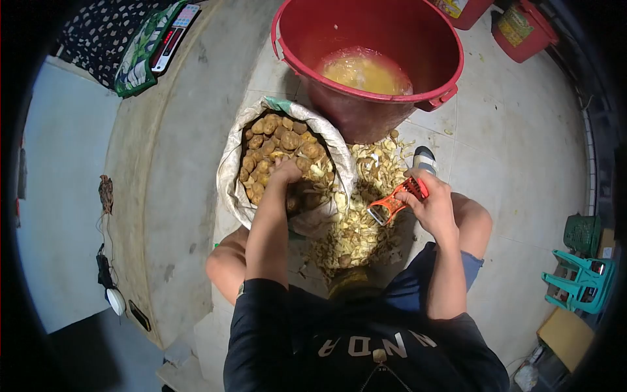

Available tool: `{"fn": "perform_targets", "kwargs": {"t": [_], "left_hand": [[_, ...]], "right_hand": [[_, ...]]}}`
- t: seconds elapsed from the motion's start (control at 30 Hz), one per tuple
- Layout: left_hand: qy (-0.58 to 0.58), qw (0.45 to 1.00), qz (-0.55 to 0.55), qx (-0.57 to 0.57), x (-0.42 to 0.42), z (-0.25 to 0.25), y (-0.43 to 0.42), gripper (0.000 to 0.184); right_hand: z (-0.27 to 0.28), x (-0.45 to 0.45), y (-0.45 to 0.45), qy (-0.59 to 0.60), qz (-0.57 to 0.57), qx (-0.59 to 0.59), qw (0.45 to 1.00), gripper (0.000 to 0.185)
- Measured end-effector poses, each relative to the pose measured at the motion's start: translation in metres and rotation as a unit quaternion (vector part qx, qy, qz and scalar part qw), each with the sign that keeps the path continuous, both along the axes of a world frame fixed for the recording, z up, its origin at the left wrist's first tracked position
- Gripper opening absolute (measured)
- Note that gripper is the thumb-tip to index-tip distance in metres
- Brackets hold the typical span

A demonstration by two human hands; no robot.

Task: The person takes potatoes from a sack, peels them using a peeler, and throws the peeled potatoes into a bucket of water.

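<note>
Within the white sack [228, 171], my left hand [286, 171] reaches down among brown unpeeled potatoes [290, 139]. Its fingers curl at a potato [278, 155], mostly covered by the hand. My right hand [434, 204] grips an orange peeler [390, 206] by its handle, with the blade end toward the lower left. The peeler is held over a heap of pale peelings [356, 232] on the floor between my legs. More peelings lie on the sack's near right side.
A large red tub [366, 117] with yellowish contents in cloudy water stands beyond the sack. Red buckets [522, 31] are at the far right. A digital scale [175, 39] rests on the ledge at upper left. Turquoise stools [580, 282] stand at right.
</note>
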State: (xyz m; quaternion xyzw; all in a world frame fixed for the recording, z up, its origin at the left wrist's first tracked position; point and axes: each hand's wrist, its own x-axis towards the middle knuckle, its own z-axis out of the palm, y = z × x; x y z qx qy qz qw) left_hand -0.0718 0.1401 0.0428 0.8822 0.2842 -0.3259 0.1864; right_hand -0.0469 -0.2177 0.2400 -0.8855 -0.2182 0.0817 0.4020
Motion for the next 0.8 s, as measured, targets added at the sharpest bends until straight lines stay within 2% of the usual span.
{"fn": "perform_targets", "kwargs": {"t": [0.07,0.2,0.3,0.37,0.4,0.47,0.5,0.53,0.57,0.6,0.63,0.67,0.7,0.73,0.77,0.8], "left_hand": [[-0.006,0.998,-0.047,0.036,0.000,-0.015,-0.001,0.056],[0.046,0.993,-0.111,0.009,0.001,0.005,-0.003,0.058],[0.053,0.987,-0.149,0.038,0.000,0.009,-0.006,0.053],[0.157,0.956,-0.238,0.071,0.000,-0.007,0.004,0.040],[0.158,0.955,-0.239,0.075,-0.006,-0.009,0.005,0.040],[0.066,0.972,-0.215,0.074,-0.028,-0.009,0.002,0.033],[0.066,0.971,-0.215,0.078,-0.039,-0.009,0.003,0.033],[-0.057,0.990,-0.127,0.031,-0.051,-0.007,0.003,0.034],[-0.180,0.983,-0.037,-0.018,-0.059,-0.006,0.002,0.034],[-0.231,0.972,-0.002,-0.033,-0.069,0.012,-0.002,0.026],[-0.232,0.972,-0.003,-0.029,-0.074,0.016,-0.003,0.026],[-0.302,0.895,0.205,-0.257,-0.080,0.025,-0.004,0.027],[-0.342,0.722,0.390,-0.459,-0.087,0.030,-0.004,0.027],[-0.345,0.624,0.451,-0.536,-0.094,0.075,-0.021,0.031],[-0.383,0.546,0.456,-0.589,-0.102,0.074,-0.023,0.040],[-0.392,0.512,0.418,-0.640,-0.103,0.092,-0.033,0.043]], "right_hand": [[0.001,0.001,-0.001,0.006,-0.002,-0.004,1.000,0.042],[0.002,-0.001,-0.002,0.000,0.002,-0.002,1.000,0.043],[0.003,0.002,-0.003,-0.005,0.002,0.013,1.000,0.042],[0.006,0.001,-0.004,-0.008,0.000,0.019,1.000,0.042],[0.009,-0.001,-0.003,0.000,0.002,0.019,1.000,0.042],[0.011,-0.001,-0.004,0.008,0.004,0.024,1.000,0.042],[0.009,0.000,-0.005,0.001,0.007,0.030,1.000,0.042],[0.008,0.000,-0.006,-0.006,0.011,0.034,0.999,0.042],[0.009,-0.001,-0.008,-0.008,0.010,0.038,0.999,0.042],[0.010,-0.003,-0.008,-0.004,0.008,0.033,0.999,0.042],[0.011,-0.004,-0.007,0.000,0.008,0.029,1.000,0.041],[0.011,-0.007,-0.007,0.000,0.009,0.034,0.999,0.041],[0.011,-0.010,-0.005,0.002,0.020,0.035,0.999,0.041],[0.011,-0.012,-0.002,0.003,0.031,0.038,0.999,0.041],[0.010,-0.014,0.001,-0.002,0.032,0.044,0.999,0.041],[0.008,-0.017,0.004,-0.003,0.043,0.043,0.998,0.042]]}}
